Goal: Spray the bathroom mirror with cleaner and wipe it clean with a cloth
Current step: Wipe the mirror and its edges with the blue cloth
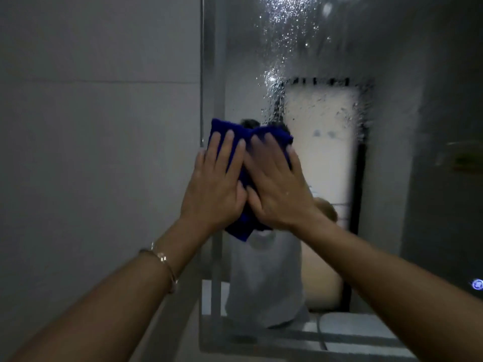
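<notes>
The blue cloth [222,126] lies flat against the mirror [392,61], close to the mirror's left edge and about at the middle of its height. Both hands press it to the glass side by side. The left hand [214,186] covers the left part of the cloth and the right hand [277,184] covers the right part, and the two hands touch at the thumbs. The grip of each hand is apart: the fingers are straight and a little spread, flat on the cloth and not curled round it. The cloth shows above the fingertips and below the wrists.

Many spray droplets [285,30] sit on the upper part of the mirror, above the cloth. In the mirror a bright rectangular opening [321,152] is reflected, to the right of the cloth, with its outline blurred by the drops. A thin bracelet [163,259] is on the left wrist. Beside the mirror's left edge is a grey tiled wall [99,126]. Near the mirror's lower right corner a small round blue light [477,284] glows.
</notes>
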`<state>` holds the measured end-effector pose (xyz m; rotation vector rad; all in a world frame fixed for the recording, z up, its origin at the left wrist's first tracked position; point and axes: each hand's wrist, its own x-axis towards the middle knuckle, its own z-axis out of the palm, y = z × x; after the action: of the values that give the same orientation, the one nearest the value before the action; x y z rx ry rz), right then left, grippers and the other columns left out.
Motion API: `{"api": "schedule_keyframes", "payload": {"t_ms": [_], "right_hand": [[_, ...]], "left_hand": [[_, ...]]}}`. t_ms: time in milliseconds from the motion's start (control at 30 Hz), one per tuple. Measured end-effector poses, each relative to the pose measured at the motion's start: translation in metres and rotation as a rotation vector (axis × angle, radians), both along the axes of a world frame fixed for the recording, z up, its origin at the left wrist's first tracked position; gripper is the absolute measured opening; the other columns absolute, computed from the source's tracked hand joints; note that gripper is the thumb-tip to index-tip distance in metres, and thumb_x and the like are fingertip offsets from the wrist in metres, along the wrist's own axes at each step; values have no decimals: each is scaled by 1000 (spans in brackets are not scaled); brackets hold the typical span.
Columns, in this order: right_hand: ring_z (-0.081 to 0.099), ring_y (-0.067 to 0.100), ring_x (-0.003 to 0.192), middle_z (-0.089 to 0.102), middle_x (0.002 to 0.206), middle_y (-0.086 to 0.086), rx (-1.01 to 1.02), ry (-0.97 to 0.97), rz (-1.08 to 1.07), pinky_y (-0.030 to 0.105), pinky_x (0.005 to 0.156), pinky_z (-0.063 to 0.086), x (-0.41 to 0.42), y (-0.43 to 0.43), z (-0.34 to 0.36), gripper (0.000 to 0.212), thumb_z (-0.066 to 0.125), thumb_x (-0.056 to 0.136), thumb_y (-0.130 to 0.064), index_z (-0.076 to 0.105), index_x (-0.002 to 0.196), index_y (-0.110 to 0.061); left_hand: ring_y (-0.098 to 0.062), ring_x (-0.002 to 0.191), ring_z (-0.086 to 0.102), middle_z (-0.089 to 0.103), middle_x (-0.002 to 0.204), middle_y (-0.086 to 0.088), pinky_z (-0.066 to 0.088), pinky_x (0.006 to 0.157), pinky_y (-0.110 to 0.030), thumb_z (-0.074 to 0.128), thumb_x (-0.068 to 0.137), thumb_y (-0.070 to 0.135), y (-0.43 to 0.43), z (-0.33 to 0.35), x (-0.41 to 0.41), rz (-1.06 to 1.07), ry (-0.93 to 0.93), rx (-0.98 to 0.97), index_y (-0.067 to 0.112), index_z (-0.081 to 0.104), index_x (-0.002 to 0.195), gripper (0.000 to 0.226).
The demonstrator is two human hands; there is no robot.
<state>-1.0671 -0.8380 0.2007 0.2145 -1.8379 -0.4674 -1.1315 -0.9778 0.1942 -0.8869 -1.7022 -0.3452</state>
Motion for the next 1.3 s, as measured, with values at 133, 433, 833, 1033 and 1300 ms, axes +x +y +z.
{"api": "schedule_keyframes", "payload": {"t_ms": [133, 433, 833, 1033, 1300], "right_hand": [[16, 31, 145, 24, 156, 13, 41, -50, -75, 46, 114, 7, 9, 12, 87, 65, 27, 89, -42, 31, 148, -14], [6, 21, 147, 18, 158, 3, -207, -111, 55, 43, 117, 2, 28, 5, 195, 67, 27, 77, -31, 37, 142, -19], [24, 23, 143, 39, 149, 6, -128, 207, 130, 40, 116, 8, 0, 16, 178, 69, 19, 76, -35, 52, 133, -18], [21, 23, 144, 35, 151, 6, -118, 182, 89, 40, 116, 7, 3, 14, 175, 66, 19, 79, -34, 49, 136, -18], [26, 26, 143, 39, 149, 8, -101, 171, 92, 43, 116, 9, 0, 12, 149, 67, 19, 79, -35, 52, 134, -16]], "left_hand": [[-31, 145, 1, 7, 157, -15, 4, 114, -46, 26, 86, 33, 12, 82, 6, 71, 0, 23, 8, 10, 149, 70], [-27, 145, -3, 3, 158, -10, 4, 117, -45, 31, 94, 31, 37, 185, 20, 69, 10, 143, 13, 10, 150, 62], [-27, 145, 6, 12, 157, -11, 8, 116, -45, 24, 88, 30, 50, 169, 7, 77, 118, 276, 14, 16, 149, 64], [-26, 145, 5, 10, 157, -10, 6, 116, -41, 20, 90, 31, 50, 166, 8, 90, 106, 290, 15, 14, 150, 63], [-27, 145, 4, 10, 157, -12, 5, 116, -41, 23, 92, 29, 48, 136, 7, 76, 83, 294, 13, 13, 150, 61]]}}
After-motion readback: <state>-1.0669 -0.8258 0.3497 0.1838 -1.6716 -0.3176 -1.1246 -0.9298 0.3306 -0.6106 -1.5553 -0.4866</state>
